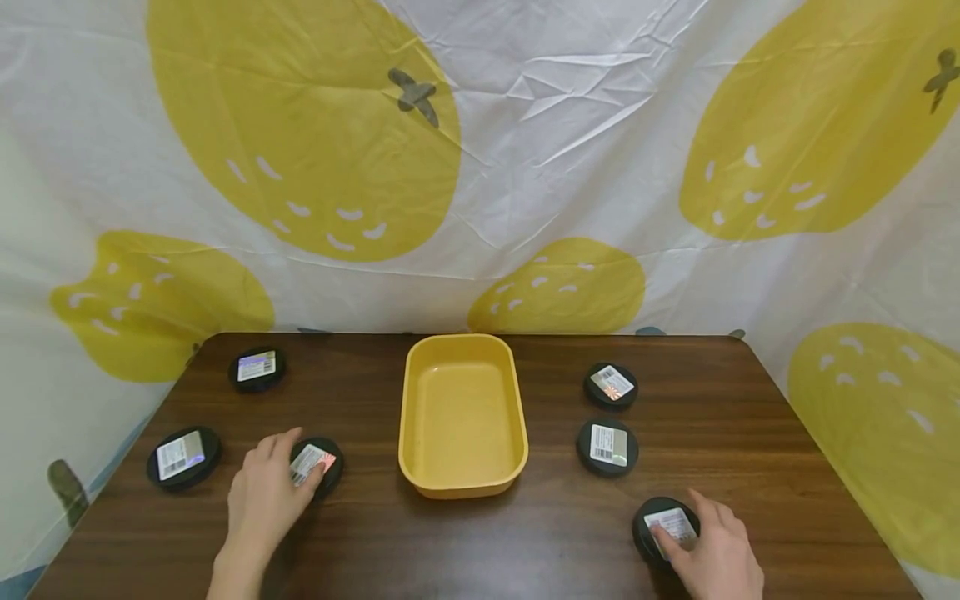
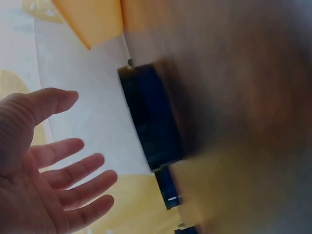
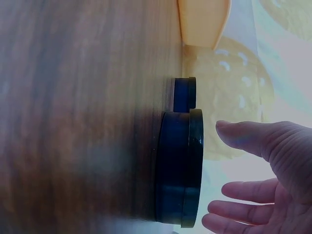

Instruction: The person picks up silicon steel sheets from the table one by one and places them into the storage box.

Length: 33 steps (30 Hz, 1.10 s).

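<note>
My left hand [image 1: 262,493] hovers beside a flat round black container [image 1: 330,467] with a white label on its lid. In the left wrist view, the fingers are spread and a gap separates them from the container's dark side [image 2: 151,117]. At the lower right, my right hand [image 1: 718,552] is over the near edge of another black container [image 1: 660,515], also labelled. The right wrist view has the thumb and fingers apart, just off that lidded container [image 3: 178,170]. Neither hand holds anything.
A yellow rectangular tub [image 1: 462,408] stands mid-table. Further left are two more black containers, one at the back [image 1: 257,369] and one nearer [image 1: 183,458]. Right of the tub sit another two [image 1: 611,386], the closer one [image 1: 607,447] just in front. A lemon-print cloth [image 1: 570,183] hangs behind the table.
</note>
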Tool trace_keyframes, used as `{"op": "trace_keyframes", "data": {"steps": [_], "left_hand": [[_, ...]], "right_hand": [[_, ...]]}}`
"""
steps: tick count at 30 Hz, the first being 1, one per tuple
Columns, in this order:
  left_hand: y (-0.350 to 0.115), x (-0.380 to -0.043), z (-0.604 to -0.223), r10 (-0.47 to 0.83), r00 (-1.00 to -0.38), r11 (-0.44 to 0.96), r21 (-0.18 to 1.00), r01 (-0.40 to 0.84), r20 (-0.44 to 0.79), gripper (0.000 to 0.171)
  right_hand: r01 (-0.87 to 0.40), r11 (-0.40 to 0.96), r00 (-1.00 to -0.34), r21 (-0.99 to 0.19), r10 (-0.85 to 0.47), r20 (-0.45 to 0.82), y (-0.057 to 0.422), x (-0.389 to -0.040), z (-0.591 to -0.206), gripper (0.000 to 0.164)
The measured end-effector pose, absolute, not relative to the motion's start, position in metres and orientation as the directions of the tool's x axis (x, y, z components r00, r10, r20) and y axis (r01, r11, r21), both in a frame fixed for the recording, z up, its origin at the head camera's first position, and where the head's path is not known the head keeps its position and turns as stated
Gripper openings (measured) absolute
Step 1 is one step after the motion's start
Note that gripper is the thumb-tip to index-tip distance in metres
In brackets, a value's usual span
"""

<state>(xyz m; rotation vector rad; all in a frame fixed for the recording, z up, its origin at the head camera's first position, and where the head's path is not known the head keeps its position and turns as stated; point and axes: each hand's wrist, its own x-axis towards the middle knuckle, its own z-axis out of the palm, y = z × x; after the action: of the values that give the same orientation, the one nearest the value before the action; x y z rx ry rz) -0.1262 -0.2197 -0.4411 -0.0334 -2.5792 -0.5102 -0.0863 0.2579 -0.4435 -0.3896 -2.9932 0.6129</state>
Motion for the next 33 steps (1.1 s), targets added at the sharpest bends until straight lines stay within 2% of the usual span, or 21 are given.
{"op": "trace_keyframes", "data": {"steps": [10,22,33], "left_hand": [[-0.230,-0.135,-0.437,0.005,-0.960,0.936,0.338,0.104,0.281,0.068],[-0.230,-0.138,-0.450,0.021,-0.961,0.940,0.321,0.113,0.277,0.069],[-0.230,-0.140,-0.452,0.044,-0.972,0.930,0.345,0.124,0.231,0.075]], "right_hand": [[0.236,0.891,-0.970,-0.388,0.242,-0.033,0.259,-0.088,-0.445,0.084],[0.205,0.904,-0.978,-0.375,0.201,-0.050,0.258,-0.090,-0.446,0.089],[0.128,0.913,-0.989,-0.386,0.147,0.019,0.257,-0.087,-0.449,0.084]]}}
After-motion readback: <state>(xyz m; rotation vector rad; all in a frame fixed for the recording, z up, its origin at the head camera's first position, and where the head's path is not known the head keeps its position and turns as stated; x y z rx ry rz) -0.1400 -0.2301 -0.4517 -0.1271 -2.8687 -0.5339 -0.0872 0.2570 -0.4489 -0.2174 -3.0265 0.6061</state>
